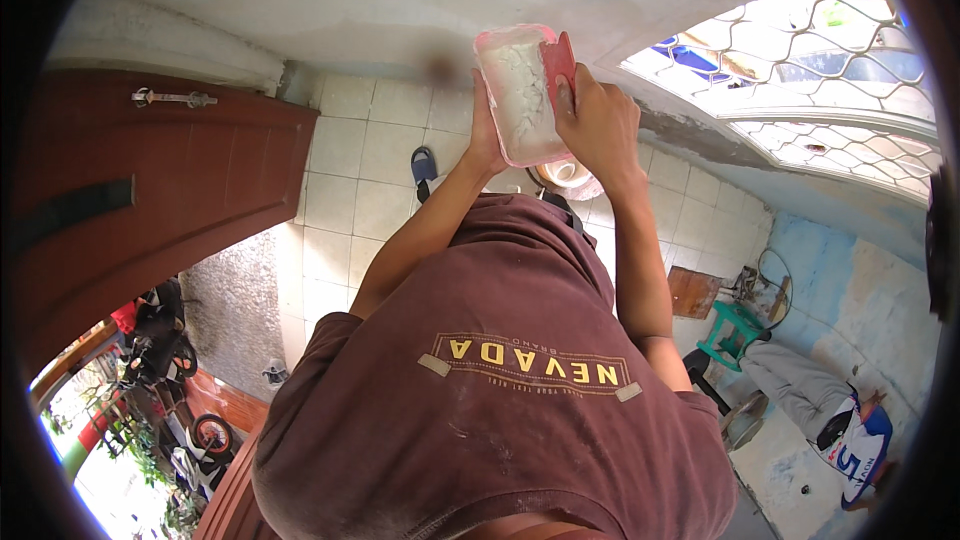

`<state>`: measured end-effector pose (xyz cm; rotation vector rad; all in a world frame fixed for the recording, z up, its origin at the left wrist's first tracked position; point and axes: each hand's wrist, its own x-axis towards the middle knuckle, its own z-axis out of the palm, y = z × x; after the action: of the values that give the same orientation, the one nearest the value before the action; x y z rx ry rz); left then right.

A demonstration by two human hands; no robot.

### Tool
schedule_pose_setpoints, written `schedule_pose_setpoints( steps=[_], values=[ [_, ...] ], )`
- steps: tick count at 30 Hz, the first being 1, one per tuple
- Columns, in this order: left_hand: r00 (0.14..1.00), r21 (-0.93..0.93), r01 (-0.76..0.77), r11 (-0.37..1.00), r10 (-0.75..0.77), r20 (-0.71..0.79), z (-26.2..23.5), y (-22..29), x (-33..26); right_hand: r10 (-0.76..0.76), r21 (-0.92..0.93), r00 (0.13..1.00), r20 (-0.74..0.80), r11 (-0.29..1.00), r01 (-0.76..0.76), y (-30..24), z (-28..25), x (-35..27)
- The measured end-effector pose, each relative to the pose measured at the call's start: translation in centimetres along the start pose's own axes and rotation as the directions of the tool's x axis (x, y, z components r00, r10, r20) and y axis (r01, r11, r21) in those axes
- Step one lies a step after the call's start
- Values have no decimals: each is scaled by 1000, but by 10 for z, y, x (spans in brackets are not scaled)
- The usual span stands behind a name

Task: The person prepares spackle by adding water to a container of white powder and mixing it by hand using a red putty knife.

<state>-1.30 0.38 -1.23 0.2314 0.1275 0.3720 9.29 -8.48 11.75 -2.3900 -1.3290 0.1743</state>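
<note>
My left hand (484, 132) grips a pink rectangular tub (508, 36) from its left side, fingers wrapped underneath and mostly hidden. White putty-like paste (520, 90) coats the inside, rough and lumpy along the right. In my right hand (604, 128) is a flat red putty spreader (560, 70), its edge against the tub's right side at the paste. The thumb lies on the spreader's face. Both hands are in front of me, near the patchy, pale wall (400, 20).
A round pale bucket (566, 174) sits on the tiled floor below the tub. On the left is a brown door (180, 160); on the right, a grille window (800, 60). A green stool (733, 333) and another person (840, 430) are at lower right. A blue slipper (424, 164) shows below.
</note>
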Motion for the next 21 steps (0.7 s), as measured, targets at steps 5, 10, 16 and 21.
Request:
schedule_pose_setpoints(
  steps=[5, 10, 16, 21],
  values=[
    [1000, -14, 6, 1000, -6, -22, -14, -3, 1, -107, -14, 994, 22, 994, 107, -15, 36, -11],
    [1000, -18, -30, 999, 30, 4, -11, 6, -1, -62, -37, 996, 68, 997, 65, -10, 20, -5],
    [999, -5, 0, 1000, 0, -40, -14, 9, -6, -166, -54, 982, 95, 984, 171, -24, 39, -1],
    [997, -53, 14, 999, -10, 80, -16, 29, -14, -52, -6, 996, 69, 999, 52, -26, 26, 7]
  ],
)
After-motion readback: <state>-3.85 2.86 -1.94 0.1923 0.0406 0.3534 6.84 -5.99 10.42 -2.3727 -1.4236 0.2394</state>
